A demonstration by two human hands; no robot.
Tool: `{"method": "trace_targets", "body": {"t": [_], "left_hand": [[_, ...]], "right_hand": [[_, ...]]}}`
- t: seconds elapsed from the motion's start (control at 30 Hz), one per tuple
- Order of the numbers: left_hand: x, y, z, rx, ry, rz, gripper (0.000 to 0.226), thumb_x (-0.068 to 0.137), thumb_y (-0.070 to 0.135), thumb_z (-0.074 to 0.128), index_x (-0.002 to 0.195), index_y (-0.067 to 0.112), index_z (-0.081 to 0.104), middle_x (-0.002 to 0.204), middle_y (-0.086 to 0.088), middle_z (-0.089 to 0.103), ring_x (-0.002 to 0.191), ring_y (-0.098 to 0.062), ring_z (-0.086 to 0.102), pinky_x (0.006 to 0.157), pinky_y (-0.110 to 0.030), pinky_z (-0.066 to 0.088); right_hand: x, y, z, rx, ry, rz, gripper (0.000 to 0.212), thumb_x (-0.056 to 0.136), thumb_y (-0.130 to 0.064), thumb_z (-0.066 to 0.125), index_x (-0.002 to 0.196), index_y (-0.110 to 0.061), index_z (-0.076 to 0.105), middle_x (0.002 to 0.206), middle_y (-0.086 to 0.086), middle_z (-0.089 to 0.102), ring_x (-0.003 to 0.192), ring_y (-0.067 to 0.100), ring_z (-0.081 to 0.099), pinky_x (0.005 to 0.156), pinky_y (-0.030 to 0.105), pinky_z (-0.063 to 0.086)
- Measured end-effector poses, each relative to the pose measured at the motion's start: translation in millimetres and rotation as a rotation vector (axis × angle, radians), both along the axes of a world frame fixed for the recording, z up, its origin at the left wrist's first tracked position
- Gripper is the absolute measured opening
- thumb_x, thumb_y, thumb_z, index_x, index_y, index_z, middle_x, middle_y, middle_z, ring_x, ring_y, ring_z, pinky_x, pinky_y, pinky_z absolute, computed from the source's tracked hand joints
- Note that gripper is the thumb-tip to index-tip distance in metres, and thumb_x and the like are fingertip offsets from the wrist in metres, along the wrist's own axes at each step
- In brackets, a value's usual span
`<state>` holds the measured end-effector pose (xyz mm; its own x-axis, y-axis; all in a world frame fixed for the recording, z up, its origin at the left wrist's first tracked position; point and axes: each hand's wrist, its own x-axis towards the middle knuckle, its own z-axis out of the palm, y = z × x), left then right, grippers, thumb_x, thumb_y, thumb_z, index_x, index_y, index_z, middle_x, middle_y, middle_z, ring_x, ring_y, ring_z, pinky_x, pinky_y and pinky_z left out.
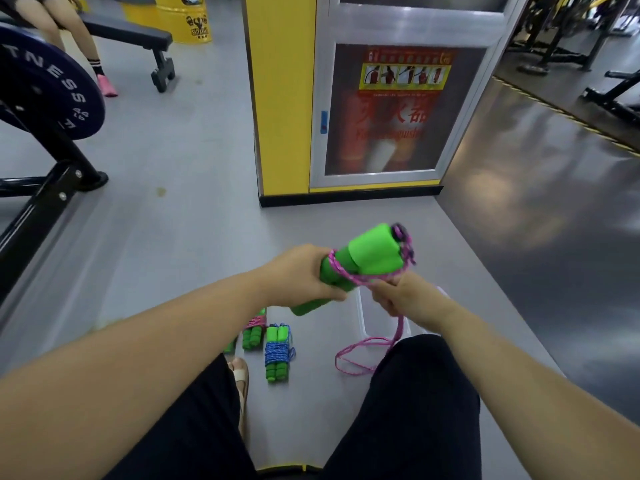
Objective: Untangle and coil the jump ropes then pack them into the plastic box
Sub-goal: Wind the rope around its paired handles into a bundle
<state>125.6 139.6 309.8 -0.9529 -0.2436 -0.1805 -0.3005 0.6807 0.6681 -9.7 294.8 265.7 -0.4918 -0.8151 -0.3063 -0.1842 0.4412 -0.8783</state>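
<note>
- The step in hand looks like coiling: the left hand [304, 275] has its fingers clamped round the pair of green handles [360, 265], held up over the floor in front of the knees; a few turns of pink rope [349, 277] already cross the handles
- The right hand [403, 299], just right of the handles, has its fingers pinched together on the same pink rope; below that hand the rope hangs down and lies in a loose loop [356, 355] on the floor beside the right knee
- My reading: the next move calls for carrying the slack round the handles again, keeping it taut so the turns sit side by side, while the left hand holds the handles steady; the loose loop still has to be taken up before this rope can be packed
- Two bundles lie finished on the floor between the knees: one wound with blue rope [278, 353]; one with pink [254, 332] just to its left and farther off, partly hidden by the left forearm
- The clear plastic box [363, 317] sits on the floor under the right hand; only part of its rim shows, so I cannot tell what is in it
- The surface is a smooth grey floor [194, 237]; the room is a gym, with a yellow pillar [280, 98] ahead, a fire cabinet [398, 112] on it, a weight plate [45, 91] at far left and a bench [128, 34] beyond.
</note>
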Motion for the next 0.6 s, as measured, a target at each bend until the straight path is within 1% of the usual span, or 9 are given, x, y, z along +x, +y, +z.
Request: {"method": "trace_targets", "body": {"t": [0.07, 0.1, 0.17, 0.2, 0.27, 0.3, 0.43, 0.53, 0.6], "left_hand": [[1, -10, -2, 0.105, 0.015, 0.121, 0.020, 0.077, 0.022, 0.075, 0.092, 0.020, 0.064, 0.085, -0.001, 0.068, 0.082, -0.019, 0.065, 0.078, -0.028, 0.054], [1, -15, -4, 0.129, 0.013, 0.175, 0.020, 0.077, 0.021, 0.075, 0.092, 0.018, 0.064, 0.087, -0.004, 0.069, 0.084, -0.021, 0.066, 0.080, -0.032, 0.054], [-2, -25, -10, 0.145, -0.001, 0.264, 0.022, 0.077, 0.020, 0.075, 0.094, 0.015, 0.062, 0.092, -0.009, 0.070, 0.087, -0.025, 0.066, 0.084, -0.039, 0.055], [-4, -28, -13, 0.115, -0.012, 0.304, 0.024, 0.077, 0.021, 0.074, 0.096, 0.014, 0.061, 0.094, -0.010, 0.069, 0.088, -0.026, 0.066, 0.084, -0.040, 0.054], [-8, -33, -16, -0.089, -0.085, 0.348, 0.034, 0.079, 0.028, 0.072, 0.104, 0.012, 0.056, 0.098, -0.008, 0.065, 0.092, -0.028, 0.063, 0.078, -0.036, 0.052], [-9, -33, -17, -0.248, -0.141, 0.353, 0.037, 0.081, 0.030, 0.069, 0.108, 0.011, 0.052, 0.098, -0.007, 0.062, 0.093, -0.028, 0.061, 0.072, -0.033, 0.048], [-12, -21, -21, -0.784, -0.275, 0.215, 0.025, 0.089, 0.018, 0.054, 0.112, 0.012, 0.045, 0.104, -0.006, 0.063, 0.092, -0.029, 0.061, 0.063, -0.032, 0.038], [-16, -2, -22, -0.947, -0.272, -0.026, 0.025, 0.092, 0.005, 0.042, 0.115, 0.012, 0.050, 0.110, -0.006, 0.063, 0.101, -0.030, 0.060, 0.067, -0.033, 0.040], [-18, 7, -20, -0.994, -0.224, -0.189, 0.025, 0.094, 0.005, 0.038, 0.112, 0.011, 0.054, 0.113, -0.007, 0.062, 0.105, -0.029, 0.059, 0.067, -0.032, 0.038]], "right_hand": [[5, 6, -19, 0.016, -0.004, 0.034, 0.022, 0.098, -0.022, 0.044, 0.101, -0.023, 0.066, 0.056, -0.006, 0.033, 0.045, 0.004, 0.029, 0.046, 0.018, 0.025], [7, 7, -24, 0.046, 0.009, 0.033, 0.025, 0.099, -0.023, 0.042, 0.110, -0.024, 0.064, 0.057, -0.005, 0.032, 0.048, 0.006, 0.029, 0.046, 0.016, 0.025], [14, 8, -28, 0.109, 0.163, 0.093, 0.028, 0.100, -0.026, 0.039, 0.117, -0.025, 0.060, 0.061, -0.002, 0.041, 0.056, 0.011, 0.039, 0.052, 0.015, 0.033], [19, 6, -29, 0.151, 0.306, 0.165, 0.029, 0.100, -0.028, 0.038, 0.120, -0.024, 0.059, 0.072, 0.001, 0.054, 0.067, 0.014, 0.050, 0.063, 0.017, 0.041], [35, 2, -19, 0.263, 0.644, 0.330, 0.034, 0.100, -0.035, 0.034, 0.123, -0.020, 0.054, 0.109, 0.004, 0.064, 0.100, 0.024, 0.058, 0.087, 0.032, 0.044], [44, -1, -12, 0.296, 0.780, 0.408, 0.035, 0.100, -0.037, 0.032, 0.122, -0.019, 0.052, 0.115, 0.006, 0.063, 0.106, 0.027, 0.056, 0.088, 0.036, 0.044], [62, -12, 41, 0.225, 1.141, 0.610, 0.031, 0.100, -0.038, 0.030, 0.112, -0.018, 0.050, 0.105, 0.004, 0.062, 0.098, 0.029, 0.058, 0.067, 0.033, 0.035], [44, -26, 79, 0.165, 1.312, 0.571, 0.032, 0.098, -0.043, 0.034, 0.114, -0.023, 0.054, 0.104, 0.002, 0.062, 0.098, 0.026, 0.057, 0.065, 0.029, 0.029], [25, -33, 95, 0.105, 1.256, 0.525, 0.032, 0.094, -0.045, 0.044, 0.111, -0.024, 0.062, 0.102, -0.001, 0.066, 0.098, 0.021, 0.058, 0.066, 0.028, 0.035]]}}
